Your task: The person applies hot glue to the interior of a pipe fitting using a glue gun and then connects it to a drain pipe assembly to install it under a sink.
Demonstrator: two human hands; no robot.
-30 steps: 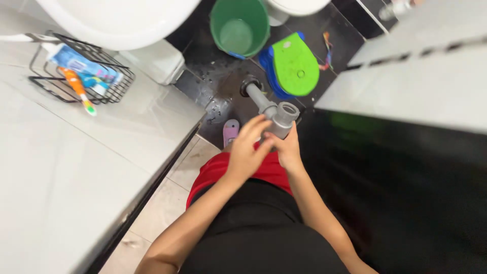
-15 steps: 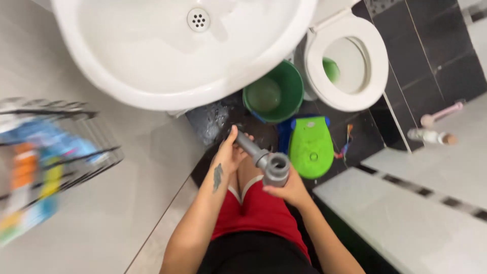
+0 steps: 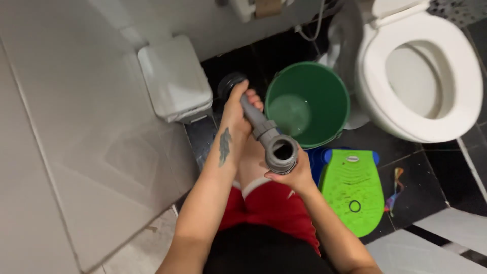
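Observation:
Both my hands hold a grey plastic drain pipe [image 3: 259, 127] above my knees. My left hand [image 3: 237, 114] grips its straight upper part, just below a black round end piece [image 3: 229, 82]. My right hand [image 3: 297, 175] cups the wide open end [image 3: 282, 151] from below. The pipe's open mouth faces up toward the camera. My left forearm carries a small dark tattoo.
A green bucket [image 3: 324, 83] with a little water stands on the dark tiled floor right of the pipe. A white toilet [image 3: 421, 71] is at the upper right, a white lidded bin [image 3: 173, 76] to the left, a green and blue step stool [image 3: 352, 190] by my right knee.
The view has dropped lower and the sink basin has gone out of sight. My hands still hold the pipe, now closer to the bucket.

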